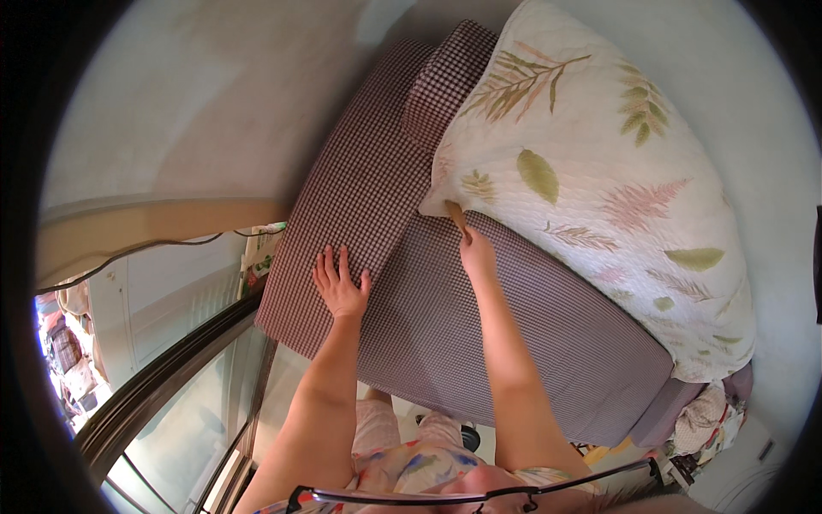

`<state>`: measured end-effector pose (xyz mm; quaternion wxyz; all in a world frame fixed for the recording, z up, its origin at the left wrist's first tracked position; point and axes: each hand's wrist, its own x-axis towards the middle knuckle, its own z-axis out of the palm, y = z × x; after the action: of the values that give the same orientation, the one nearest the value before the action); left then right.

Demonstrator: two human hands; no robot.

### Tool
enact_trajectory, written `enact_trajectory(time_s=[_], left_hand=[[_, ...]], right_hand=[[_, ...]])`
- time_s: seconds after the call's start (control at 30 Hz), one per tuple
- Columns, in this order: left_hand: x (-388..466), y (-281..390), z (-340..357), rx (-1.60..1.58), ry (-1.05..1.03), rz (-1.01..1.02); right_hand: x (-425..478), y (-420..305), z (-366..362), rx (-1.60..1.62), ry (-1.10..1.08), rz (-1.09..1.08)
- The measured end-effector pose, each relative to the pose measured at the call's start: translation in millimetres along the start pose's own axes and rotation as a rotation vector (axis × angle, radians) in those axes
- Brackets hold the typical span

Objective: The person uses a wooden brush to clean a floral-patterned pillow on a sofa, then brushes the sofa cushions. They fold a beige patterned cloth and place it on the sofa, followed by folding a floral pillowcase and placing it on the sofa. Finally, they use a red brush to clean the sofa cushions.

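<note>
My left hand [342, 288] rests on the wide checked armrest [350, 173] of a fabric sofa, palm down with its fingers spread and nothing in it. In my right hand [479, 254] is a brown, wood-like handle [456, 215]. The handle's far end meets the corner of a white leaf-print quilt [578, 167], and I cannot tell what is on that end. Draped over the sofa's back, the quilt hangs down toward the seat. The checked sofa seat [437, 327] spreads below both hands.
A checked bolster-like cushion [449, 83] lies at the armrest's far end, partly behind the quilt. Left is a sliding glass window with a dark frame [180, 379]. A dark cable [154, 244] runs above it. Piled cloths [700, 417] lie beyond the sofa's right end.
</note>
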<state>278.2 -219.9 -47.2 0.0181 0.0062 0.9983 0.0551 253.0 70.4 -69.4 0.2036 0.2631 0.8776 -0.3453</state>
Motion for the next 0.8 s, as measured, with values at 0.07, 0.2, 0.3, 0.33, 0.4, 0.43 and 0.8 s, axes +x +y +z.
enact_trajectory(time_s=[0.07,0.2,0.3,0.33,0.4,0.43,0.8], left_hand=[[0,-1,2,-0.006,0.003,-0.002],[5,6,0,-0.014,0.000,0.022],[6,9,-3,-0.011,-0.013,0.021],[4,5,-2,-0.009,-0.006,0.016],[2,1,0,-0.002,-0.003,0.002],[1,1,0,0.002,-0.005,-0.002],[4,6,-5,-0.001,0.005,0.017]], right_hand=[[30,-19,-1,0.029,-0.042,0.084],[86,-25,6,-0.079,-0.165,0.229],[83,-8,13,-0.108,-0.118,0.069],[72,-6,15,-0.070,-0.105,0.034],[55,-7,7,0.039,-0.112,0.075],[46,-6,2,0.095,-0.114,0.098],[102,-75,-22,-0.344,-0.105,-0.111]])
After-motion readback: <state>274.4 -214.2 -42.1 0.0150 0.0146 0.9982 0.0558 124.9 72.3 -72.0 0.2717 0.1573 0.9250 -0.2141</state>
